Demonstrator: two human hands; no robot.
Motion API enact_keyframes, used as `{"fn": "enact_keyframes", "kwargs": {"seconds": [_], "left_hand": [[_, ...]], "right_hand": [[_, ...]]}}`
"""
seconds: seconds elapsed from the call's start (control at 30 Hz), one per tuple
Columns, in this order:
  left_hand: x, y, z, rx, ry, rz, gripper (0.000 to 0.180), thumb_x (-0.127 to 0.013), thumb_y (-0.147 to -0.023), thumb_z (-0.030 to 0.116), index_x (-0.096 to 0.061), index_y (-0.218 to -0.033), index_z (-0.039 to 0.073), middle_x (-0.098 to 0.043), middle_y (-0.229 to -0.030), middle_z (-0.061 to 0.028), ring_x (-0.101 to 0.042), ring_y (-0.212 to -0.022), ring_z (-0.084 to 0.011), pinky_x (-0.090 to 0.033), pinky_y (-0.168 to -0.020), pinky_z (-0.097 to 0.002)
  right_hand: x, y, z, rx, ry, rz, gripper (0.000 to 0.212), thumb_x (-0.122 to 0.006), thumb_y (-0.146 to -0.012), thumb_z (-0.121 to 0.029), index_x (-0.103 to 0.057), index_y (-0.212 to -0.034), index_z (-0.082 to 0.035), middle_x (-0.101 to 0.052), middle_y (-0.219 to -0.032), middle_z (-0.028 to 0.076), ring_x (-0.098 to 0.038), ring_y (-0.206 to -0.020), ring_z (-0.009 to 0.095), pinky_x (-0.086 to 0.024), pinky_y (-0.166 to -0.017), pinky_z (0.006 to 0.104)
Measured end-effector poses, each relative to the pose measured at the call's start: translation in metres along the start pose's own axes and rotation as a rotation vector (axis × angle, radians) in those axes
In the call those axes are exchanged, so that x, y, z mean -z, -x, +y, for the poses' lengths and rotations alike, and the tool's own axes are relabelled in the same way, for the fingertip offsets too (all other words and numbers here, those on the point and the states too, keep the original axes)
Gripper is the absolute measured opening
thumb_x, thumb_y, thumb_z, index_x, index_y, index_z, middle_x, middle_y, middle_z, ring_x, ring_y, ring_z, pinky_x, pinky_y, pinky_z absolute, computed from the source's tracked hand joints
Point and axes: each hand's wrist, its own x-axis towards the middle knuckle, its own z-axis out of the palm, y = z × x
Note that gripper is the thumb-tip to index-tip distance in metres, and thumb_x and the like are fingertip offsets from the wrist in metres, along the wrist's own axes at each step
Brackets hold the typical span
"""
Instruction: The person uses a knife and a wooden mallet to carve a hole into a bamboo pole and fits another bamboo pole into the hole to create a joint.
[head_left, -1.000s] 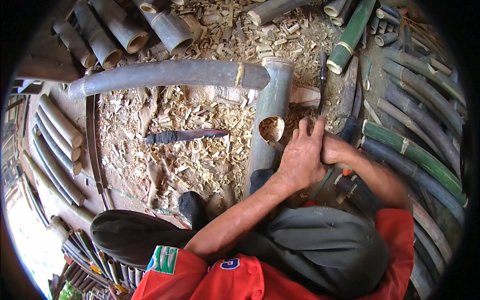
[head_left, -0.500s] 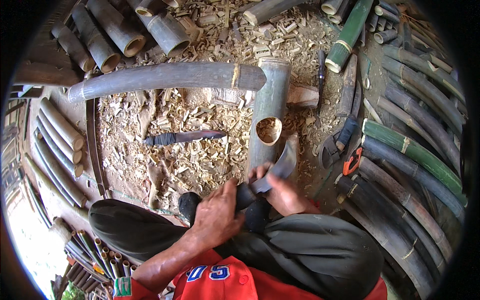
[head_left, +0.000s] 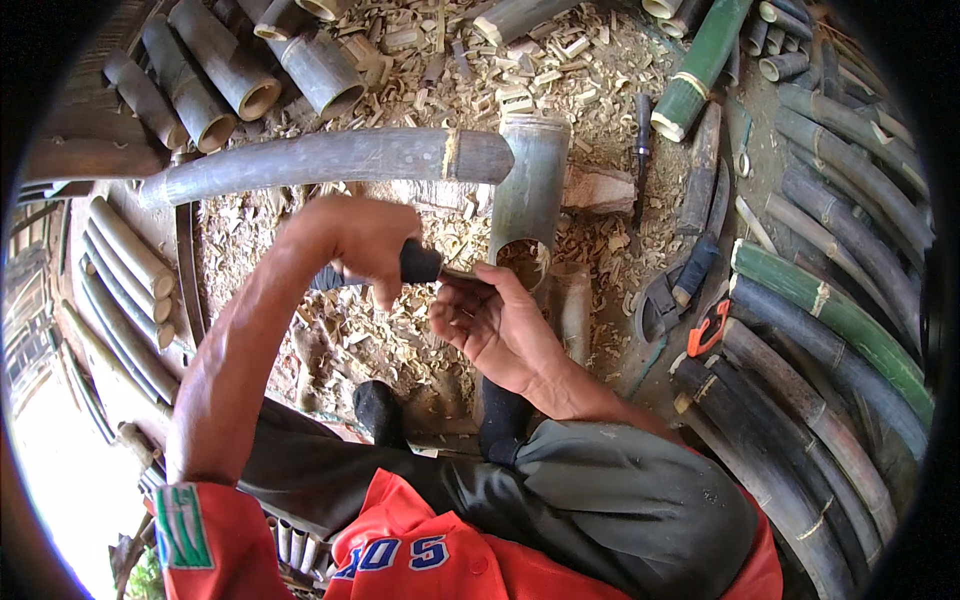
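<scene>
Bamboo poles (head_left: 790,430) crowd the right side; a long dark pole (head_left: 330,165) runs across the far left, its right end overlapping, from this view, a bamboo tube (head_left: 532,190) with a curved cut toward the near side. Nearer than these, the left hand (head_left: 365,235) is wrapped around the dark handle of a knife (head_left: 420,262); the right hand (head_left: 510,335) has its fingers half curled and its thumb at the blade (head_left: 462,277), though I cannot tell whether it pinches or only touches. Good handling here would mean a firm left grip, a steady knife and the right fingertips on the flat, away from the sharp edge, whose direction does not show. The pole and tube would limit far swings, and the feet (head_left: 378,412) sit near; between the tube and the orange-handled tool (head_left: 708,328) on the right, more room seems to lie over loose chips (head_left: 605,245)
</scene>
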Motion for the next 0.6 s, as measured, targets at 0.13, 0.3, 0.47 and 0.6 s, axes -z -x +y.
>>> {"fn": "enact_keyframes", "kwargs": {"seconds": [0.13, 0.3, 0.47, 0.6], "left_hand": [[-0.066, -0.008, -0.016, -0.186, 0.244, 0.128, 0.037, -0.089, -0.061, 0.025, -0.072, -0.084, 0.002, -0.071, -0.072, -0.0084, -0.066, -0.067, -0.0206, -0.053, -0.065, -0.0359], [-0.175, -0.001, 0.061, 0.051, 0.537, 0.471, 0.049, -0.085, -0.073, 0.026, -0.069, -0.111, -0.001, -0.074, -0.094, -0.0224, -0.073, -0.087, -0.0316, -0.058, -0.081, -0.0436], [-0.207, 0.009, 0.120, -0.411, 0.774, 0.545, 0.089, -0.085, -0.083, 0.034, -0.040, -0.145, -0.010, -0.061, -0.131, -0.0290, -0.059, -0.125, -0.0370, -0.046, -0.109, -0.0443], [-0.161, 0.022, 0.097, -0.545, 0.414, 0.702, 0.075, -0.079, -0.090, 0.034, -0.047, -0.145, -0.005, -0.060, -0.135, -0.0302, -0.059, -0.126, -0.0406, -0.048, -0.109, -0.0460]], "right_hand": [[0.010, 0.005, 0.003, -0.078, 0.197, 0.139, 0.036, -0.060, -0.099, -0.039, -0.067, -0.103, -0.004, -0.070, -0.085, 0.008, -0.068, -0.076, 0.022, -0.055, -0.072, 0.0369], [0.029, 0.047, 0.003, 0.022, 0.705, 0.281, 0.025, -0.073, -0.090, -0.031, -0.065, -0.094, -0.007, -0.064, -0.079, 0.002, -0.058, -0.066, 0.011, -0.047, -0.060, 0.0314], [0.023, 0.104, -0.036, 0.560, 1.255, 0.171, 0.026, -0.082, -0.085, -0.026, -0.065, -0.082, -0.007, -0.062, -0.073, 0.000, -0.058, -0.068, 0.011, -0.048, -0.065, 0.0299], [0.037, 0.126, -0.100, 0.719, 1.908, 0.631, 0.051, -0.082, -0.076, -0.050, -0.069, -0.086, -0.002, -0.069, -0.077, 0.020, -0.068, -0.070, 0.035, -0.053, -0.069, 0.0436]]}}
